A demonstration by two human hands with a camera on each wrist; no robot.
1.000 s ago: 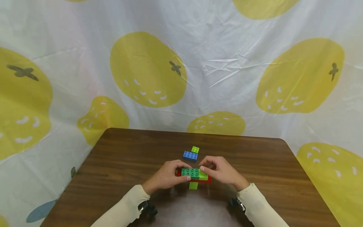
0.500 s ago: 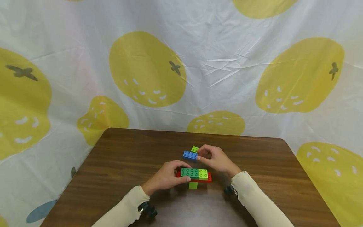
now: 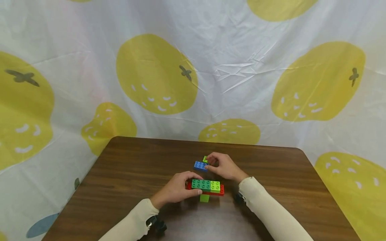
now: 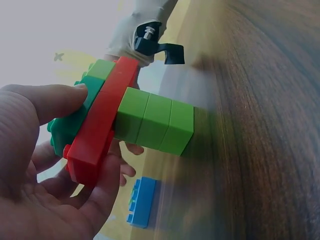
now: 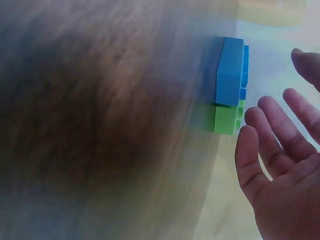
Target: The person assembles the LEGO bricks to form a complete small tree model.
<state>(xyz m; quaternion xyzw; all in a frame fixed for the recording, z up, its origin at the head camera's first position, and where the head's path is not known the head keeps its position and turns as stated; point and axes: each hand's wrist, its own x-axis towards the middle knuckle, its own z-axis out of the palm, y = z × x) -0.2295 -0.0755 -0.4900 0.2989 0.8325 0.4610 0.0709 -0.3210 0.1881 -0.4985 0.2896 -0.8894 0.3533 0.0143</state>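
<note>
My left hand [image 3: 176, 189] grips a built toy-brick piece, its thumb on the near side of the dark green brick [image 3: 201, 184]. A lime brick [image 3: 215, 186] sits beside that one, both on a longer red layer [image 4: 97, 130]. Under the red, a column of stacked lime bricks [image 4: 157, 120] reaches down toward the tabletop. Farther back, my right hand [image 3: 223, 166] hovers with loose fingers over a blue brick [image 5: 230, 72] and a small lime brick [image 5: 226, 119]. In the right wrist view a gap shows between the fingers and both bricks.
The brown wooden table [image 3: 144, 157] extends to both sides of the hands. Behind it hangs a white curtain [image 3: 229, 83] printed with yellow fruit. A black wrist camera [image 3: 156, 223] sits under the left sleeve.
My right hand has left the lime brick on top of the built piece and moved back and left to the blue and small lime bricks. The left hand keeps its grip.
</note>
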